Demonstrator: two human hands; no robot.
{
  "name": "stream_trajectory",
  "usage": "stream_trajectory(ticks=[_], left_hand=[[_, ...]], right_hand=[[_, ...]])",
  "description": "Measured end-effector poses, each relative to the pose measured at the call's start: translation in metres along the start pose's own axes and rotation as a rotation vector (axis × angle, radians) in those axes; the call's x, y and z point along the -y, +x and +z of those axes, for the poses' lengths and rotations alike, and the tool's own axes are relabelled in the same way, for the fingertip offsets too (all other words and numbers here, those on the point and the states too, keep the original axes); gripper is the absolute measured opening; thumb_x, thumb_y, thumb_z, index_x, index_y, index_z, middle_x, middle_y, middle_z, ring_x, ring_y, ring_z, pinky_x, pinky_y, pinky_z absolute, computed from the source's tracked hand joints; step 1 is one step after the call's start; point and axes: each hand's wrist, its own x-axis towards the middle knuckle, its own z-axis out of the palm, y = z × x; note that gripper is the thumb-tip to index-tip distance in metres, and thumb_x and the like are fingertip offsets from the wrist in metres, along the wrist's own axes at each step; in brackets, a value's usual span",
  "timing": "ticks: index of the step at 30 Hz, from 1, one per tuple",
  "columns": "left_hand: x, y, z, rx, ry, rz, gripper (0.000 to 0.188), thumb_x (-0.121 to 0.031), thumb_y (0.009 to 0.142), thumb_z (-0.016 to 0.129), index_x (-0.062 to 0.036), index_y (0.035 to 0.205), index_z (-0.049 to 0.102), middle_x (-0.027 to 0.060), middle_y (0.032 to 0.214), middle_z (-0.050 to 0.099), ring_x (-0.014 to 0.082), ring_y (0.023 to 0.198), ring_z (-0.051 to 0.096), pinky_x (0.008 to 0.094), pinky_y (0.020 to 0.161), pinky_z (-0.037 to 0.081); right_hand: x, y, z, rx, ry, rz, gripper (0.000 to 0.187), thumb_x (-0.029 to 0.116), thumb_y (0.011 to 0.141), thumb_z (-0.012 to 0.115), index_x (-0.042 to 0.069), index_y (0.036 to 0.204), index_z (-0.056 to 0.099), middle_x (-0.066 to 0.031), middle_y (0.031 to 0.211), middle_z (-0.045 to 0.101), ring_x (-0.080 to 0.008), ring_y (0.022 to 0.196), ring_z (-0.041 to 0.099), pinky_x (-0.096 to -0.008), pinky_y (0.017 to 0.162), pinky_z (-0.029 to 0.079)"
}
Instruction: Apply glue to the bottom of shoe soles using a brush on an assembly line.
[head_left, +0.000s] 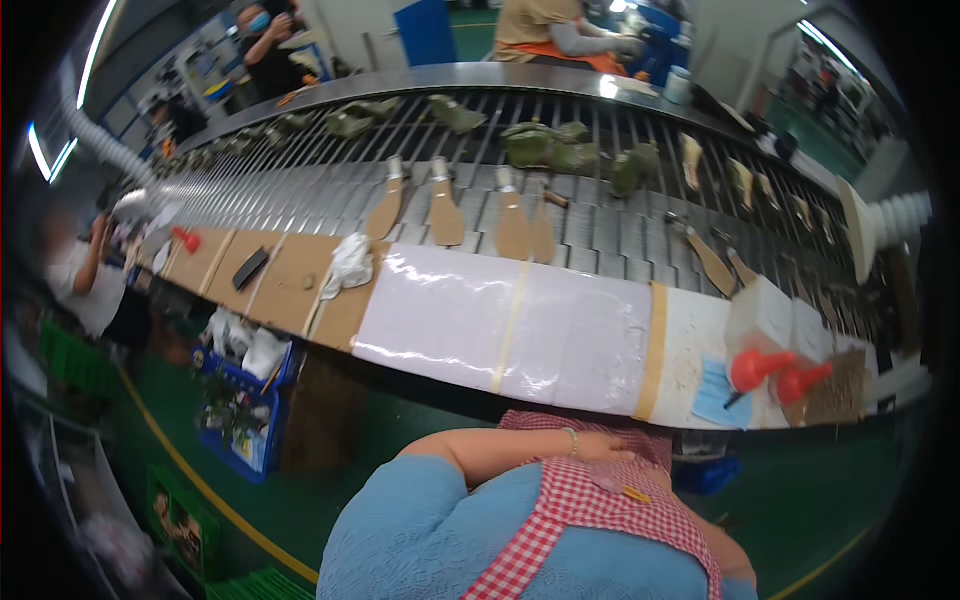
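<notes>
1. while the left hand (605, 447) lies across the front of the checked apron (580, 500), treat it as parked; nothing shows in its grip. its fingers are partly hidden, so whether they are spread or curled cannot be told.
2. locate the right hand before proceeding: it is out of sight, and the state of its fingers cannot be told either.
3. note the position of the apron: worn on the body, against the left hand, just below the near edge of the bench. smooth it flat; loose cloth could probably catch on that edge.
4. note the brown soles (446, 215): they lie apart or in close pairs on the slatted belt (590, 235), beyond the lilac sheet (590, 315). their pale tips point away from the worker. if one must be handled, taking it by its edges should mark it least.
5. observe the green shoe parts (530, 145) on the rods farther back; avoid brushing them with a sleeve.
6. leave the sheet uncluttered. the red bottles (747, 370) stand well to the right, near a blue cloth (715, 390); a white rag (348, 268) lies to the left. a sideways reach should be slow.
</notes>
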Motion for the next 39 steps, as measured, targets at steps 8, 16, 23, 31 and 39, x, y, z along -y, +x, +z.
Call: stream_trajectory(ticks=[8,16,23,31,39], left_hand=[[0.019,0.008,-0.003,0.148,-0.020,0.069,0.067,-0.057,0.097,0.038,-0.0009,0.130,0.054,0.0241,0.127,0.058,0.0357,0.118,0.056,0.0402,0.103,0.041],[-0.040,-0.061,-0.073,0.020,-0.177,0.174,0.066,-0.049,0.094,0.054,0.0047,0.132,0.049,0.0217,0.127,0.058,0.0295,0.120,0.055,0.0372,0.103,0.041],[-0.097,-0.106,-0.086,-0.161,-0.980,0.853,0.083,-0.031,0.093,0.062,-0.0049,0.152,0.011,0.0130,0.155,0.027,0.0253,0.141,0.031,0.0386,0.117,0.021],[-0.009,-0.187,-0.145,-0.888,-0.995,0.255,0.053,-0.006,0.085,0.052,-0.0036,0.138,0.045,0.0137,0.122,0.061,0.0225,0.113,0.059,0.0336,0.098,0.046],[0.093,-0.334,-0.230,-1.173,-0.724,-0.294,0.042,-0.019,0.084,0.072,0.0016,0.118,0.058,0.0073,0.098,0.068,0.0164,0.086,0.065,0.0327,0.078,0.053]], right_hand=[[0.072,-0.090,-0.355,-0.079,0.176,0.055,0.021,0.030,0.089,0.052,0.014,0.095,0.065,-0.0124,0.081,0.069,-0.0291,0.068,0.068,-0.0446,0.056,0.053],[0.091,-0.166,-0.582,-0.587,0.367,0.027,0.016,0.001,0.076,0.068,0.001,0.093,0.066,-0.0129,0.086,0.067,-0.0262,0.075,0.064,-0.0323,0.071,0.048],[0.111,-0.069,-0.550,-0.974,1.231,0.038,0.018,0.008,0.096,0.053,0.000,0.112,0.060,-0.0063,0.108,0.061,-0.0128,0.101,0.056,-0.0253,0.091,0.042],[0.149,0.016,-0.440,-0.268,1.270,-0.278,0.031,0.010,0.097,0.053,0.000,0.126,0.056,-0.0078,0.101,0.064,-0.0147,0.099,0.061,-0.0268,0.088,0.047],[0.078,-0.046,-0.290,-0.387,0.493,0.485,0.036,0.024,0.086,0.067,-0.002,0.111,0.062,-0.0209,0.103,0.067,-0.0350,0.094,0.065,-0.0431,0.084,0.051]])
